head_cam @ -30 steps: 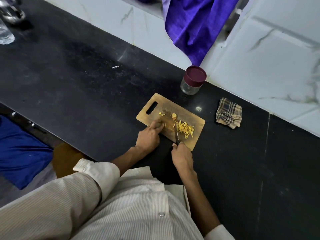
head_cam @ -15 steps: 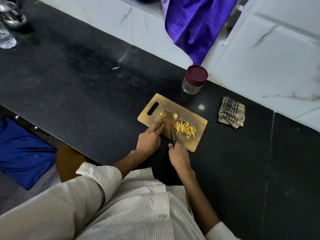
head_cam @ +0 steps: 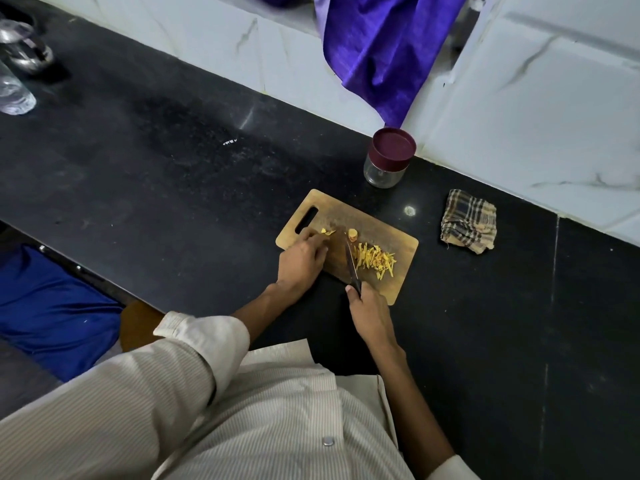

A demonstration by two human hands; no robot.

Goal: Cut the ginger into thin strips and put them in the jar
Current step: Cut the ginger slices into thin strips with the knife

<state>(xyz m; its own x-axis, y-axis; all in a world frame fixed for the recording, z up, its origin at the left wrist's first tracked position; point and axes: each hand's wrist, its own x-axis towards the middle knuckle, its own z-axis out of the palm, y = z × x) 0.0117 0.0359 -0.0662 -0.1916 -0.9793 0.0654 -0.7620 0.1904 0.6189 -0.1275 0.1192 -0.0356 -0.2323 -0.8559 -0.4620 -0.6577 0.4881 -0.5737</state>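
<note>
- Wooden cutting board point(head_cam: 377, 221) w/ slot handle lies on black counter point(head_cam: 173, 174), angled, handle end to the left.
- R hand point(head_cam: 370, 315) at board's near edge, fingers wrapped round dark knife handle; knife point(head_cam: 351, 263) blade points away from person, tip near centre of board.
- Blade sits just left of pile of ginger strips point(head_cam: 375, 259), yellow, on R half of board.
- Small ginger stub point(head_cam: 352, 234) just beyond blade tip, apart from pile.
- L hand point(head_cam: 303, 259) on board's L part, fingers curled, tips at a few ginger bits point(head_cam: 328, 232) near slot. Cannot tell whether it pinches a bit or only touches.
- Glass jar point(head_cam: 384, 171) w/ maroon lid on, upright on counter beyond board, near white marble wall point(head_cam: 536, 116). No ginger seen inside.
- Folded checked cloth point(head_cam: 468, 226) on counter, R of board, well apart from it.
- Purple fabric point(head_cam: 381, 53) hangs over wall above jar.
- Clear glass vessels point(head_cam: 15, 67) at far L of counter, blurred.
- Blue cloth point(head_cam: 52, 310) below counter edge, L side.
</note>
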